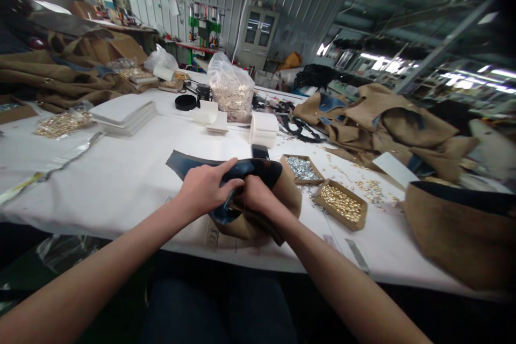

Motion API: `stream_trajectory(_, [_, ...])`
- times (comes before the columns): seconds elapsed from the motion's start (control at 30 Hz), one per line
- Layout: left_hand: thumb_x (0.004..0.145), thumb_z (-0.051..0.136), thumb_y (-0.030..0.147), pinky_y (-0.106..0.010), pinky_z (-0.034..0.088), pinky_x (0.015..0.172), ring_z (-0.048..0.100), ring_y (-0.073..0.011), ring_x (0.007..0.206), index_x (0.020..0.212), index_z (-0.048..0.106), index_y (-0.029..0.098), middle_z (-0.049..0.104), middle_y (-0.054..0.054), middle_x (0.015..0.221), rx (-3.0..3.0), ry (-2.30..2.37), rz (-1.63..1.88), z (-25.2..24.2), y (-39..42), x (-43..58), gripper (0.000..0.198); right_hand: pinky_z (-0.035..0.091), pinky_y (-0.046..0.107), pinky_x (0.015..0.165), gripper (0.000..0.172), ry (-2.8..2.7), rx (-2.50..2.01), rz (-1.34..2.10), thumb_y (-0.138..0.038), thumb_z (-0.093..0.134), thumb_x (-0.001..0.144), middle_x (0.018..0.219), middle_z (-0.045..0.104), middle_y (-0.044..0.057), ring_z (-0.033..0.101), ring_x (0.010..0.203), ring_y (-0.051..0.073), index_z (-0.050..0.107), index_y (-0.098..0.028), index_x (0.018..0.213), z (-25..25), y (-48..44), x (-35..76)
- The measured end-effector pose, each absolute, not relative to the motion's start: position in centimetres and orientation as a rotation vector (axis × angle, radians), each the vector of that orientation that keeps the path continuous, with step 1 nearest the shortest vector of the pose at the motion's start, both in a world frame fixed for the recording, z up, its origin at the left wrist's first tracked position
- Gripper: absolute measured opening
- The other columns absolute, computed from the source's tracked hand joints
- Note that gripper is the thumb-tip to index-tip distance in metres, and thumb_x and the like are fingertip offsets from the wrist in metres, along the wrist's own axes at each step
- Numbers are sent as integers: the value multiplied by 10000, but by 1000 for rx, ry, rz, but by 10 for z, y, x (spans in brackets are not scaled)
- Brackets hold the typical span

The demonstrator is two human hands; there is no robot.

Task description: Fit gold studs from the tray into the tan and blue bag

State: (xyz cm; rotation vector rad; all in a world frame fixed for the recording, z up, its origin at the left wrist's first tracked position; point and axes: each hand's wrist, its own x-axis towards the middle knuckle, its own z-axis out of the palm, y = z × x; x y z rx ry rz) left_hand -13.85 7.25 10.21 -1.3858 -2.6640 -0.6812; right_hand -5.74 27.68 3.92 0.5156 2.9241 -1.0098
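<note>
Near the front edge of the bench (137, 172), brown cloth (291, 193) with a blue lining (183, 165), bunched directly beneath and between left hand (203, 188) and right hand (258, 193). Both about equally near: left over the left part, right sunk into the fold at the middle. Long axis of the upper edge roughly left to right, from a pointed blue flap beyond the left knuckles to a rounded brown side past the right wrist; blue hollow showing just below the left hand. Left grip half spread, forefinger stretched along the upper edge, thumb reaching toward the right hand; impossible to tell whether pinching or only steadying. Right grip curled narrow, apparently closed on the folded cloth. Off to the right, nearer the right hand, a tray of silver bits (310, 181) and, just beside it, a tray of gold bits (363, 216).

Hard to make out: fingertips of the right hand, tucked into the fold; lower fingers of the left, partly lost against the lining; anything small between them, too hidden to judge. Underside of the cloth out of sight against the bench, lower folds in shadow between the forearms. Farther right, a second brown piece (451, 231), cut off at the edge of view, dark inside.
</note>
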Motion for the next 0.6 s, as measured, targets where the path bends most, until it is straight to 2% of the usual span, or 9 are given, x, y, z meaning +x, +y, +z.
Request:
stream_trajectory(0.07, [1132, 606, 639, -382, 541, 846, 814, -366, 1075, 1606, 676, 328, 857, -116, 1109, -1396, -2702, -617, 100, 88, -148, 571, 576, 322, 767, 112, 2958, 585, -833, -189, 935, 832, 890, 836, 155, 779, 864, 290, 867, -154, 914, 45, 271, -57])
stream_trajectory(0.13, [1151, 532, 660, -374, 561, 851, 816, -351, 1085, 1364, 823, 289, 862, -123, 1113, -1418, -2774, -629, 90, 101, -160, 518, 574, 345, 764, 118, 2974, 642, -652, -226, 940, 845, 882, 830, 187, 784, 845, 310, 869, -147, 895, 51, 265, -54])
stream_trajectory(0.2, [1172, 448, 694, -357, 576, 811, 823, -312, 1007, 1079, 874, 231, 858, -134, 1030, -1428, -2875, -648, 76, 111, -171, 636, 569, 379, 769, 125, 2993, 684, -473, -257, 900, 901, 897, 827, 222, 793, 841, 337, 871, -135, 887, 56, 256, -49])
stream_trajectory(0.27, [1190, 401, 704, -363, 601, 799, 815, -275, 925, 936, 845, 188, 841, -140, 959, -1414, -2959, -681, 61, 115, -178, 727, 565, 427, 805, 147, 3030, 704, -302, -228, 804, 982, 946, 826, 263, 802, 879, 372, 875, -117, 915, 60, 246, -44])
stream_trajectory(0.33, [1205, 405, 686, -394, 633, 844, 805, -254, 905, 929, 822, 161, 828, -132, 944, -1390, -2991, -722, 49, 116, -179, 725, 556, 482, 872, 212, 3077, 691, -151, -156, 690, 1041, 994, 822, 287, 800, 921, 391, 870, -102, 942, 64, 234, -39])
stream_trajectory(0.47, [1213, 493, 616, -437, 654, 957, 807, -248, 1011, 1055, 828, 170, 840, -106, 1046, -1388, -2950, -787, 37, 108, -167, 580, 505, 579, 1049, 347, 3207, 572, 51, -106, 501, 1126, 1106, 813, 245, 756, 1060, 389, 837, -139, 1047, 71, 211, -33])
stream_trajectory(0.53, [1203, 546, 573, -435, 656, 959, 809, -253, 1030, 1085, 827, 176, 842, -105, 1073, -1366, -2940, -782, 35, 105, -159, 500, 495, 594, 1096, 362, 3326, 502, 203, -111, 449, 1148, 1246, 779, 245, 709, 1188, 403, 809, -147, 1137, 73, 206, -35])
stream_trajectory(0.6, [1193, 570, 545, -428, 656, 940, 815, -262, 1014, 1094, 821, 172, 841, -116, 1072, -1311, -2950, -749, 34, 103, -151, 460, 460, 607, 1205, 377, 3442, 328, 339, -91, 435, 1149, 1484, 689, 262, 619, 1399, 419, 766, -129, 1325, 75, 210, -43])
